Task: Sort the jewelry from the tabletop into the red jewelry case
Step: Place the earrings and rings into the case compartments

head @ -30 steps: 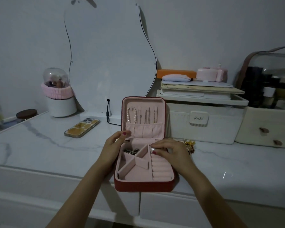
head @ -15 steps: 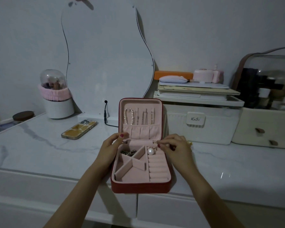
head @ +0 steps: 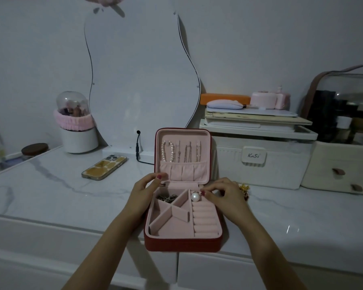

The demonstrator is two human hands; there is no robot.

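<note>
The right hand (head: pixel 226 197) has its fingers curled and its fingertips pinched together right beside a round white pearl piece (head: pixel 195 196), which sits at the far end of the ring-roll column; whether the fingertips actually grip its small setting is hard to tell. The left hand (head: pixel 144 194) curls round the far left corner of the open red jewelry case with pale pink lining (head: pixel 182 243), thumb and a fingertip at the hinge edge beside the lid.

The case stands on the white marble-pattern tabletop (head: pixel 50 191) close to its front edge, lid upright. In the lid hang a short white pearl strand (head: pixel 167 151) and several thin chains (head: pixel 188 152) whose details are too fine to make out, their lower ends tucked behind a gathered pink pocket. A dark, tangled metallic piece of jewelry (head: pixel 167 198) lies in the far left compartment, partly hidden by the divider.

Just behind the right hand, a small gold-coloured ornament (head: pixel 244 188) lies on the tabletop, mostly covered by the knuckles. Left of the case lies a phone in a yellow patterned cover (head: pixel 104 167), face down. Behind stand a wavy frameless mirror (head: pixel 138 80), a white ribbed storage box (head: pixel 258 162) and, cut off at the right edge, a cream drawer unit with a clear domed lid (head: pixel 342 164).
</note>
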